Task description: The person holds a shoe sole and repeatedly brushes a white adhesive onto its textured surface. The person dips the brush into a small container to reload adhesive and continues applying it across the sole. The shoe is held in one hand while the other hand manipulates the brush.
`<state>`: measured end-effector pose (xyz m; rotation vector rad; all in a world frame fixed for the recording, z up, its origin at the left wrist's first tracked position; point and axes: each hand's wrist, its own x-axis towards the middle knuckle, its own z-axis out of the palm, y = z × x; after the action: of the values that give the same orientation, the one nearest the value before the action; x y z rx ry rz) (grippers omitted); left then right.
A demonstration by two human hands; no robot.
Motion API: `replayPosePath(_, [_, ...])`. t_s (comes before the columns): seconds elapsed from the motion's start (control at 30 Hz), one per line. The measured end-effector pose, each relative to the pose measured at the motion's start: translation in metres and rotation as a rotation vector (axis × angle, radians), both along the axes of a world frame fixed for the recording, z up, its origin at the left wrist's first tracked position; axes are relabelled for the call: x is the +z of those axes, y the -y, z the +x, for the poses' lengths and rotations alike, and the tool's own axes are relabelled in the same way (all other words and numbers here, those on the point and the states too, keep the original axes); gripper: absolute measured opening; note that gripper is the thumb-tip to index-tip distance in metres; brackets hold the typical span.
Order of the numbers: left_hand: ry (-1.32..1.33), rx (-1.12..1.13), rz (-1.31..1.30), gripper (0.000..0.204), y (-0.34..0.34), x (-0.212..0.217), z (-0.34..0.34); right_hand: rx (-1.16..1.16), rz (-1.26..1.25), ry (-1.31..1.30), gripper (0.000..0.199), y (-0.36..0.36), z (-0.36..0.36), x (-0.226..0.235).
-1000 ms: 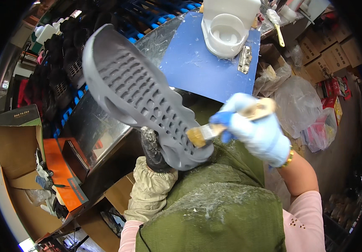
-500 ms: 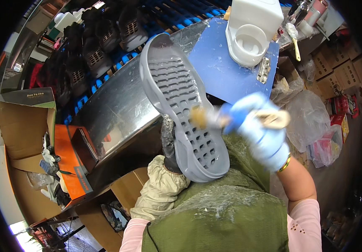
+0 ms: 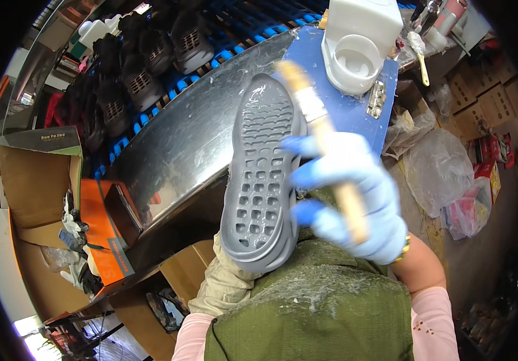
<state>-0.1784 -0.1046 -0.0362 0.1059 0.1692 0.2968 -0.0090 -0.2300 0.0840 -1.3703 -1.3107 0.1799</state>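
A grey shoe sole (image 3: 257,174) faces me with its cavity side up, a grid of holes and ridges showing, wet-looking at the toe. My left hand is hidden behind it; only the cream sleeve (image 3: 226,286) shows at the heel, and the sole rests on that hand. My right hand (image 3: 372,198), in a light-blue glove with darker fingertips, grips a paintbrush (image 3: 313,108) by its wooden handle. Its bristles point away from me, just past the toe's right side. The fingers curve near the sole's right edge; motion blurs hand and brush.
A white plastic pot (image 3: 364,24) with a round cup stands on a blue sheet (image 3: 307,54) over the metal bench (image 3: 174,138). Dark shoes (image 3: 190,42) line blue rollers behind. An open shoebox (image 3: 105,234) stands left; plastic bags (image 3: 439,171) lie right.
The sole has turned more upright and shifted lower left, hiding the dark left glove. My right hand has swung the brush from mid-sole up beside the toe, its bristles now pointing away.
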Motion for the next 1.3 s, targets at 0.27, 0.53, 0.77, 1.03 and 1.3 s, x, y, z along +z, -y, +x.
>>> replayPosePath(0.27, [0.044, -0.038, -0.010, 0.069, 0.005, 0.005, 0.011, 0.093, -0.113, 0.479, 0.046, -0.041, 0.023, -0.021])
replayPosePath(0.53, [0.052, -0.038, -0.104, 0.071, 0.020, 0.021, -0.012, -0.258, -0.019, 0.695, 0.043, -0.050, 0.103, -0.026])
replayPosePath(0.77, [0.087, -0.089, -0.130, 0.074, 0.016, 0.044, -0.017, -0.026, 0.229, -0.158, 0.034, -0.012, 0.094, -0.004])
replayPosePath(1.03, [0.003, -0.074, -0.258, 0.064, 0.028, -0.046, -0.004, 0.201, -0.155, -0.736, 0.022, 0.021, 0.029, -0.004])
replayPosePath(1.3, [0.462, -0.041, -0.112, 0.048, 0.038, -0.004, 0.029, 0.337, -0.404, -1.103, 0.024, 0.050, 0.005, -0.016])
